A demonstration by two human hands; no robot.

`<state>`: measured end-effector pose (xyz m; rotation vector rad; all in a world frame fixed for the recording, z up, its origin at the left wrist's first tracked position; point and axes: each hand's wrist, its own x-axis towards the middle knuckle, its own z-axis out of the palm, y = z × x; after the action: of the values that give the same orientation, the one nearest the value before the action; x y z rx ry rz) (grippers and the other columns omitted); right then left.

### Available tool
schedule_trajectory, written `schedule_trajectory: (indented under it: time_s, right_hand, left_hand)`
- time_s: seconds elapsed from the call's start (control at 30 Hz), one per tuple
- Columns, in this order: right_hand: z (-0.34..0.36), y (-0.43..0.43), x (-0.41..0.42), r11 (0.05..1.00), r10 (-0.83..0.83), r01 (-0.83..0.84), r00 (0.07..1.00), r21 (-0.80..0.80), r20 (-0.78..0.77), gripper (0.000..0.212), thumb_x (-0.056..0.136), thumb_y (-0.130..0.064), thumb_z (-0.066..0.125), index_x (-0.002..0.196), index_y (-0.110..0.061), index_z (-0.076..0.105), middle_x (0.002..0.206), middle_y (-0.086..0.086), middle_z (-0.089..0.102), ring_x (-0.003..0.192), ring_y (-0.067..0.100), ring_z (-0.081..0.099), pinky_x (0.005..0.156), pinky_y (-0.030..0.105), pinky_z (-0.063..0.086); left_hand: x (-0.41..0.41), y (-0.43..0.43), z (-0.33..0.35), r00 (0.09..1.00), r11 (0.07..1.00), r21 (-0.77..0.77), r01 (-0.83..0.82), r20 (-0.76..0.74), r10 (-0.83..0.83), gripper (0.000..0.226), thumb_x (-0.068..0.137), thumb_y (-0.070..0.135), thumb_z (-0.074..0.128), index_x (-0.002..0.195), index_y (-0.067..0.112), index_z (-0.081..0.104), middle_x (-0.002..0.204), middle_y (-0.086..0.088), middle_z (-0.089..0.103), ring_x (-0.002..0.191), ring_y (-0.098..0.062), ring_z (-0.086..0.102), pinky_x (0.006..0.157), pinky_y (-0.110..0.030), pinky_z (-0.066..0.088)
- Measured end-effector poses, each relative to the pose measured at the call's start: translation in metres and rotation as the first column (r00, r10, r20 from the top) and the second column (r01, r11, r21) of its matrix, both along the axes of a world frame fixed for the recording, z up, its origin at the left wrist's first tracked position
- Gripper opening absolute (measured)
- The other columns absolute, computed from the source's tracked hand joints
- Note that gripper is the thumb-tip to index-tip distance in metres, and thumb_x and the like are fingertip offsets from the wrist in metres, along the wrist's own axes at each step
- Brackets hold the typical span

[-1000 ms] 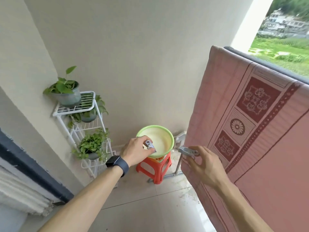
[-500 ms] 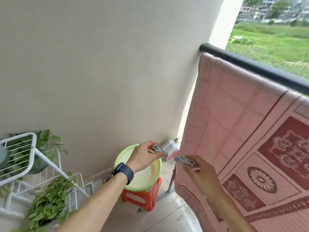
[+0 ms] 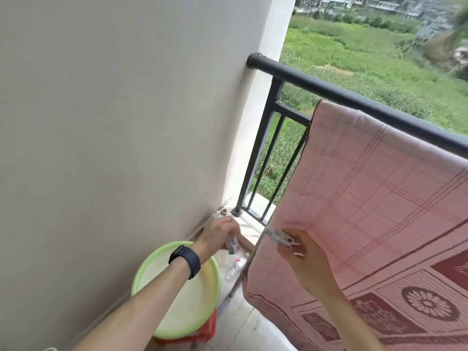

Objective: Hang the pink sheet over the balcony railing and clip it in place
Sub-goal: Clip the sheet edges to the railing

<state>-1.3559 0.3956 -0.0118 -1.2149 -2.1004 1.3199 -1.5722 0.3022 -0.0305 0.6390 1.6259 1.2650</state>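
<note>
The pink sheet point(image 3: 367, 198) is hanging draped over the black railing point(image 3: 329, 91). The left hand point(image 3: 219, 234) is gripping a grey clip point(image 3: 231, 243) near the green basin point(image 3: 177, 300) — the right hand point(image 3: 304, 259) is pinching a second clip point(image 3: 279, 235) right at the sheet's left edge

home balcony: railing point(image 3: 354, 97), fields beyond
</note>
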Motion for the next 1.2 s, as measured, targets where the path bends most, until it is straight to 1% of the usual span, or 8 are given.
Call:
schedule_trajectory:
  time_s: [0.2, 0.47, 0.63, 0.77, 0.87, 1.0, 1.07, 1.2]
  right_hand:
    - [-0.006, -0.020, -0.039, 0.988, -0.115, 0.110, 0.993, -0.110, -0.040, 0.024, 0.086, -0.026, 0.076, 0.105, -0.030, 0.062, 0.103, -0.013, 0.072, 0.086, 0.005, 0.070, 0.074, 0.025, 0.052]
    - [0.006, -0.024, -0.063, 0.997, -0.048, 0.049, 0.999, -0.066, 0.023, 0.028, 0.083, -0.035, 0.078, 0.110, -0.031, 0.069, 0.106, -0.014, 0.073, 0.096, 0.005, 0.069, 0.083, 0.028, 0.055]
    - [0.024, -0.022, -0.072, 0.998, 0.061, -0.060, 0.995, -0.008, 0.082, 0.029, 0.086, -0.030, 0.076, 0.114, -0.033, 0.070, 0.101, -0.012, 0.075, 0.095, 0.004, 0.069, 0.082, 0.022, 0.053]
    - [0.035, -0.019, -0.075, 0.999, 0.026, -0.024, 0.998, -0.031, 0.051, 0.029, 0.087, -0.030, 0.074, 0.115, -0.032, 0.067, 0.103, -0.011, 0.074, 0.095, 0.006, 0.070, 0.084, 0.026, 0.057]
    - [0.039, -0.017, -0.077, 0.994, -0.077, 0.077, 0.997, -0.078, -0.005, 0.022, 0.086, -0.028, 0.076, 0.107, -0.027, 0.070, 0.105, -0.010, 0.072, 0.096, 0.011, 0.071, 0.083, 0.033, 0.060]
    - [0.047, -0.019, -0.082, 0.941, -0.225, 0.196, 0.971, -0.274, -0.078, 0.026, 0.084, -0.023, 0.077, 0.109, -0.018, 0.070, 0.100, 0.007, 0.075, 0.087, 0.028, 0.075, 0.083, 0.044, 0.061]
    - [0.054, -0.018, -0.083, 0.928, -0.243, 0.227, 0.970, -0.296, -0.019, 0.034, 0.084, -0.026, 0.077, 0.115, -0.016, 0.068, 0.099, 0.006, 0.076, 0.085, 0.027, 0.076, 0.082, 0.043, 0.061]
    - [0.083, -0.012, -0.078, 0.984, -0.080, 0.017, 0.929, 0.176, 0.361, 0.029, 0.087, -0.046, 0.070, 0.113, -0.035, 0.066, 0.096, -0.015, 0.071, 0.082, 0.003, 0.070, 0.077, 0.027, 0.059]
  left_hand:
    - [-0.016, 0.010, -0.001, 0.977, 0.971, 0.113, 0.212, -0.012, -0.212, 0.014, 0.089, 0.014, 0.066, 0.102, 0.014, 0.073, 0.057, 0.010, 0.059, 0.044, -0.009, 0.049, 0.040, -0.021, 0.034]
    - [-0.030, 0.006, -0.007, 0.952, 0.929, 0.210, 0.305, -0.092, -0.292, 0.020, 0.089, 0.024, 0.072, 0.105, 0.012, 0.074, 0.061, 0.018, 0.065, 0.046, -0.001, 0.053, 0.047, -0.013, 0.040]
    - [-0.044, 0.011, -0.007, 0.929, 0.910, 0.188, 0.369, -0.107, -0.355, 0.031, 0.082, 0.047, 0.076, 0.103, 0.025, 0.073, 0.097, 0.000, 0.072, 0.065, -0.027, 0.066, 0.053, -0.027, 0.049]
    - [-0.046, 0.017, 0.002, 0.925, 0.905, 0.193, 0.380, -0.047, -0.378, 0.044, 0.079, 0.046, 0.078, 0.117, 0.029, 0.064, 0.109, 0.006, 0.071, 0.080, -0.015, 0.069, 0.054, -0.025, 0.051]
    - [-0.044, 0.021, 0.005, 0.882, 0.859, 0.210, 0.467, -0.053, -0.468, 0.046, 0.078, 0.042, 0.081, 0.119, 0.026, 0.066, 0.110, 0.006, 0.073, 0.086, -0.006, 0.070, 0.054, -0.024, 0.051]
    - [-0.045, 0.031, 0.001, 0.885, 0.849, 0.253, 0.465, -0.093, -0.457, 0.040, 0.074, 0.045, 0.083, 0.108, 0.026, 0.074, 0.101, 0.007, 0.074, 0.096, -0.020, 0.069, 0.083, -0.046, 0.058]
    - [-0.045, 0.036, -0.001, 0.882, 0.847, 0.258, 0.464, -0.046, -0.469, 0.035, 0.075, 0.041, 0.084, 0.105, 0.026, 0.075, 0.096, 0.008, 0.073, 0.087, -0.017, 0.069, 0.084, -0.054, 0.056]
    - [-0.052, 0.044, -0.004, 0.893, 0.856, 0.272, 0.439, -0.028, -0.448, 0.029, 0.084, 0.035, 0.076, 0.111, 0.025, 0.072, 0.107, -0.003, 0.069, 0.059, -0.013, 0.061, 0.072, -0.054, 0.058]
